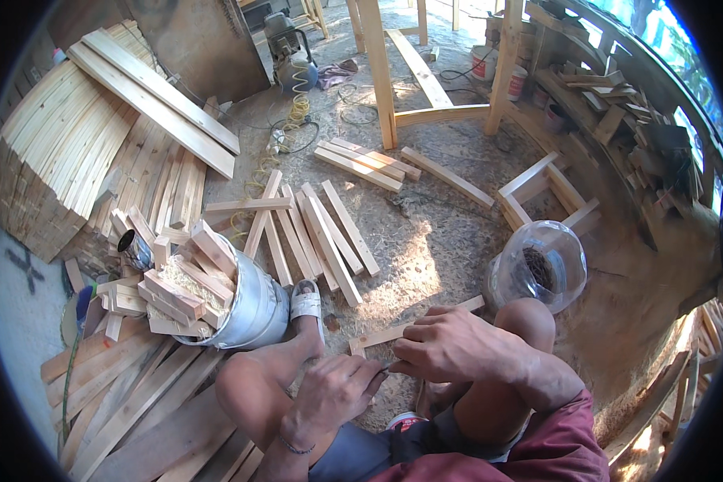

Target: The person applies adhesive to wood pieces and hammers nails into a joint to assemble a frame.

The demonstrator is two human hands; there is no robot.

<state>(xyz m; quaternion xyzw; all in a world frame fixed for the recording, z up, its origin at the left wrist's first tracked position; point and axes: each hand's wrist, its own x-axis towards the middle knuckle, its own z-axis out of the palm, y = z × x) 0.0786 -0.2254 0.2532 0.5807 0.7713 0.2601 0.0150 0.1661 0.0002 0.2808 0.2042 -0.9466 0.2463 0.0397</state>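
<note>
I sit on the ground with bent knees. My right hand (450,347) presses down on a thin wooden slat (467,305) that lies across the ground in front of my knees. My left hand (337,392) is curled at the slat's near end (360,345), its fingers pinched on something small and thin that I cannot make out. The two hands almost touch. My left foot in a white sandal (306,304) rests just to the left of the slat.
A metal bucket (253,309) full of short wood blocks stands at my left. Several loose slats (321,233) lie ahead. A clear plastic jar (538,269) with dark bits stands at right. Stacked boards (64,153) fill the left. A wooden frame (386,80) stands beyond.
</note>
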